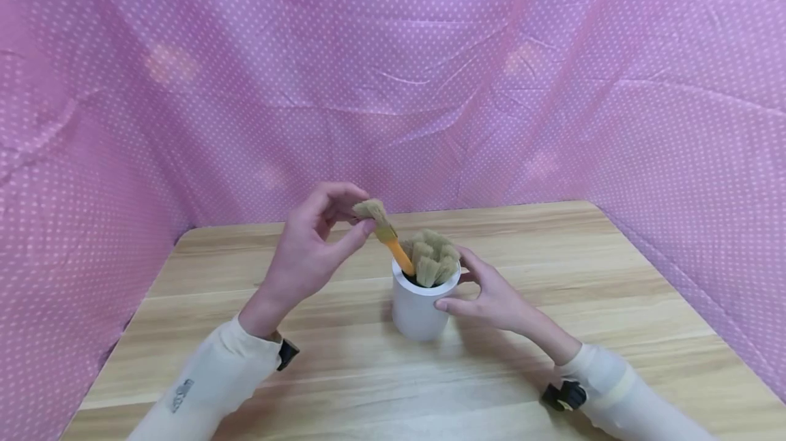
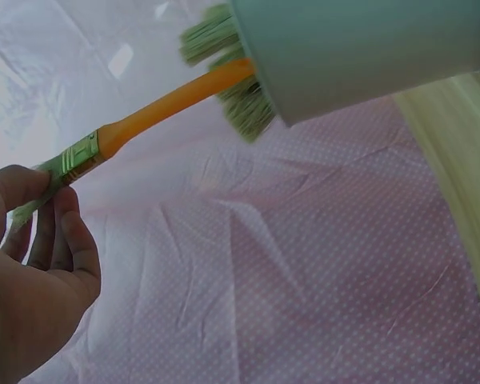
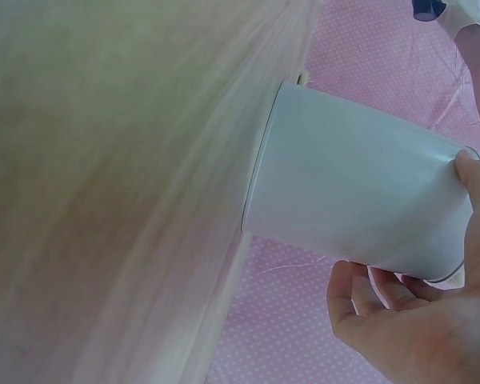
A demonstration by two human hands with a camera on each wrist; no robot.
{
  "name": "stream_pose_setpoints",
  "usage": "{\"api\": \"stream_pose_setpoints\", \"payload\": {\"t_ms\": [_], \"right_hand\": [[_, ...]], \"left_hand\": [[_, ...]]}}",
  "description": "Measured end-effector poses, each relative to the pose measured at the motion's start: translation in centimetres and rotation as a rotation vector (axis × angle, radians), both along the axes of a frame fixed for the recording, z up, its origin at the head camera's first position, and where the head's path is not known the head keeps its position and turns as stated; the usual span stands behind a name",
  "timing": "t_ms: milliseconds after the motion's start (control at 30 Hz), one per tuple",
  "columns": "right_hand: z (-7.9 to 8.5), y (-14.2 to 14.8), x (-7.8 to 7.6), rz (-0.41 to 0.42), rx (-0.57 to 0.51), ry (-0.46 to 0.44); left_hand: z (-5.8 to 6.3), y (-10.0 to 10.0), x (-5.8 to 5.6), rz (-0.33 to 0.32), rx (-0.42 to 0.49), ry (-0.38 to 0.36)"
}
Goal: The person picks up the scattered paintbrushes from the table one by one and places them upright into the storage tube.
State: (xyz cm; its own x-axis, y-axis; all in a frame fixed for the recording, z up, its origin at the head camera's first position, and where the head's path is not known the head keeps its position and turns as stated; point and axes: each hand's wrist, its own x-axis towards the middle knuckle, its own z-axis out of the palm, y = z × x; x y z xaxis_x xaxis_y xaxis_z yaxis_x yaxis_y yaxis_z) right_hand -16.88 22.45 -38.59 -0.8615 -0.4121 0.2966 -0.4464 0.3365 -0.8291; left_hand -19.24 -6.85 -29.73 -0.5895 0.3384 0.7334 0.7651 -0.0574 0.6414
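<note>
My left hand (image 1: pixel 310 246) pinches a paintbrush (image 1: pixel 398 254) by its bristle end, between thumb and fingers. Its orange handle (image 2: pixel 176 102) slants down, with the lower end inside the rim of a white cylindrical cup (image 1: pixel 420 311). Several more brushes (image 1: pixel 430 260) stand in the cup with pale bristles up; their handles are hidden inside. My right hand (image 1: pixel 491 294) grips the cup near its rim from the right, thumb on the near side and fingers curled round the far side. In the right wrist view the cup (image 3: pixel 356 180) stands upright on the table.
The light wood-grain table (image 1: pixel 344 386) carries the cup near its middle. Pink cloth with white dots (image 1: pixel 393 86) hangs behind the table and along both sides. Black bands with small devices (image 1: pixel 568 395) sit at both wrists, over pale sleeves.
</note>
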Motion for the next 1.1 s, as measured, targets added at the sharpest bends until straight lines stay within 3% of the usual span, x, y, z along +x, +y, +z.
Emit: {"api": "stream_pose_setpoints", "payload": {"t_ms": [100, 367, 600, 867, 1100], "right_hand": [[-0.2, 0.0, -0.2, 0.009, -0.003, -0.004], [-2.9, 1.0, -2.1, 0.014, 0.012, 0.017], [0.0, 0.0, -0.4, 0.024, 0.002, -0.009], [-2.9, 0.9, -2.2, 0.009, 0.011, -0.01], [-3.4, 1.4, -2.5, 0.039, -0.007, 0.016]], "left_hand": [[-0.6, 0.7, -0.3, -0.01, -0.012, -0.005], [-2.4, 2.3, -1.1, 0.016, -0.122, -0.012], [-4.3, 3.3, -1.7, 0.032, -0.271, -0.025], [-5.4, 3.6, -2.1, 0.042, -0.382, -0.017], [-5.8, 3.6, -2.2, 0.052, -0.429, 0.006]]}}
